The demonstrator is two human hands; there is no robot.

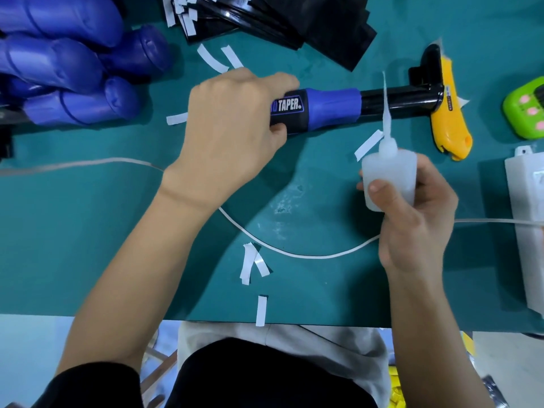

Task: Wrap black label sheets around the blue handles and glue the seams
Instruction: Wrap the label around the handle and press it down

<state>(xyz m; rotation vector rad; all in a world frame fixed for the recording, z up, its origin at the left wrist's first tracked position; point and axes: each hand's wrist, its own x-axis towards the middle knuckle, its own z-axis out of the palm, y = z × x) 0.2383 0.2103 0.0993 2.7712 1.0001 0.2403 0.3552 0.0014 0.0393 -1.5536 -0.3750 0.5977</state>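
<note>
A blue handle (334, 108) on a black rod (403, 100) lies across the green table (88, 231). A black label sheet (290, 113) printed "TAPER" is wrapped around it. My left hand (232, 134) grips the wrapped part of the handle from above. My right hand (412, 210) holds a translucent white glue bottle (388, 175) upright, in front of the rod; its long thin nozzle points up across the rod. A stack of black label sheets (279, 22) lies at the back.
Several blue handles (67, 66) are piled at the back left. A yellow utility knife (449, 113) lies at the rod's right end, a green device (527, 110) beyond it. A white box (527, 216) and white cable (294, 253) sit at the right. White paper strips (253, 260) are scattered about.
</note>
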